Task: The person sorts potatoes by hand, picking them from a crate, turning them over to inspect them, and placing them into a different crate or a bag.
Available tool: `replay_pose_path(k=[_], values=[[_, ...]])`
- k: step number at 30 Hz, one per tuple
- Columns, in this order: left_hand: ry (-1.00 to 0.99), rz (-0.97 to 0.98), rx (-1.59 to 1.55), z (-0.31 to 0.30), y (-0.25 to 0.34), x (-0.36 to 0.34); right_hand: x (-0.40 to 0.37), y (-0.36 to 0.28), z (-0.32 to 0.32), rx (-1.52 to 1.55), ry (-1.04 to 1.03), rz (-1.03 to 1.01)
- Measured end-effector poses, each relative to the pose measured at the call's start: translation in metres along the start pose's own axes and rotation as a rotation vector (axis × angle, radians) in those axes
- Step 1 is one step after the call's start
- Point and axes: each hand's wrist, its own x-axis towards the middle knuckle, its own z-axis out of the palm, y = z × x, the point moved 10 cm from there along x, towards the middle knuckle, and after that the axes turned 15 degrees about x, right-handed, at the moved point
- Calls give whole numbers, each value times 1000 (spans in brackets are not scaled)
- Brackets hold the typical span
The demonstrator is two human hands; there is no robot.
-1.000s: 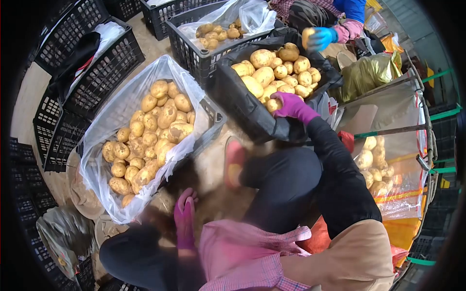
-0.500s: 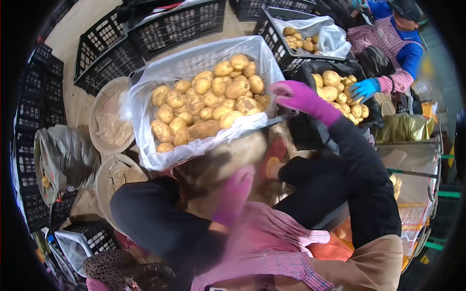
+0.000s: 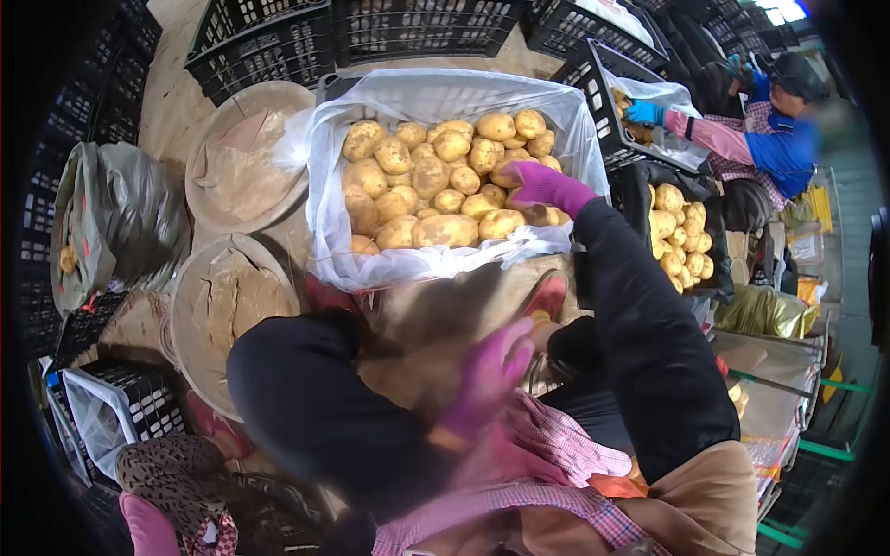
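Note:
A black crate with a white plastic liner (image 3: 324, 232) stands in front of me, filled with potatoes (image 3: 445, 232). My right hand (image 3: 549, 187), in a magenta glove, reaches over its right side. The fingers curl down on a potato (image 3: 509, 170) there, with the fingertips partly hidden. My left hand (image 3: 487, 378), also in a magenta glove, is raised above my lap near a checked pink cloth (image 3: 565, 435). Motion blurs it, but its fingers look apart and nothing shows in them.
Two round tubs (image 3: 236, 310) stand left of the crate, beside a grey sack (image 3: 139, 218). At right is a black-lined crate of potatoes (image 3: 681, 236). A co-worker's blue-gloved hand (image 3: 644, 113) reaches into another lined crate (image 3: 663, 156). More black crates (image 3: 426, 28) line the back.
My right hand has moved from the crate's right rim onto its potatoes. My left hand has risen slightly to the right. The view has turned, and the co-worker's hand has gone to the farther crate.

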Motion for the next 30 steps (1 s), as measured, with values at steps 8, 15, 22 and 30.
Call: replay_pose_path(k=[8,15,22,30], values=[[-15,6,156,17,-44,5,70,-58,53,-682,229,309],[74,-35,62,-4,-28,12,29,-63,28,800,-62,-104],[239,-98,-416,-21,-21,15,-100,-158,28,1023,-212,-115],[166,-310,-849,-18,-29,5,-49,-73,5,683,62,-85]])
